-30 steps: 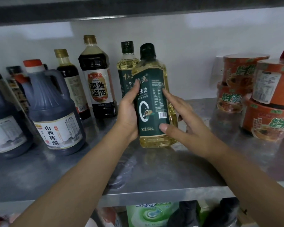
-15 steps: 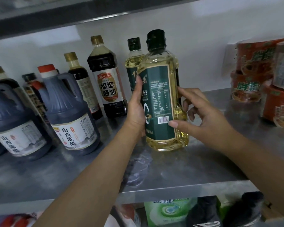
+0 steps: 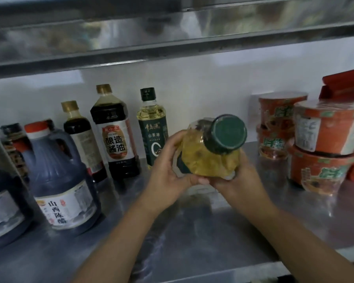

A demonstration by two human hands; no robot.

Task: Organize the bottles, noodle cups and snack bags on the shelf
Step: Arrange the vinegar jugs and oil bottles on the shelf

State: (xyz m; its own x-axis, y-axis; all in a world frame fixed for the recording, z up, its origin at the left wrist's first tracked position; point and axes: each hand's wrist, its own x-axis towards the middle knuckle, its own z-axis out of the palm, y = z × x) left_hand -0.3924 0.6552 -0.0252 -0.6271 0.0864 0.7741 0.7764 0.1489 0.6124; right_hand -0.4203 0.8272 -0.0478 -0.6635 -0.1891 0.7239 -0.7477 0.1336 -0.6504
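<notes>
Over the steel shelf [image 3: 192,231], both the left hand [image 3: 168,176] and the right hand [image 3: 241,180] clasp the tipped oil bottle [image 3: 208,160]; stand it upright beside its twin [image 3: 152,127].

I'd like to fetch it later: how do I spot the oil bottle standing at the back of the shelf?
On the steel shelf, follow the row of bottles along the white wall. The oil bottle ends that row on the right, beside the tall soy sauce bottle. Unlike the dark sauces, it holds golden oil under a green cap.
</notes>
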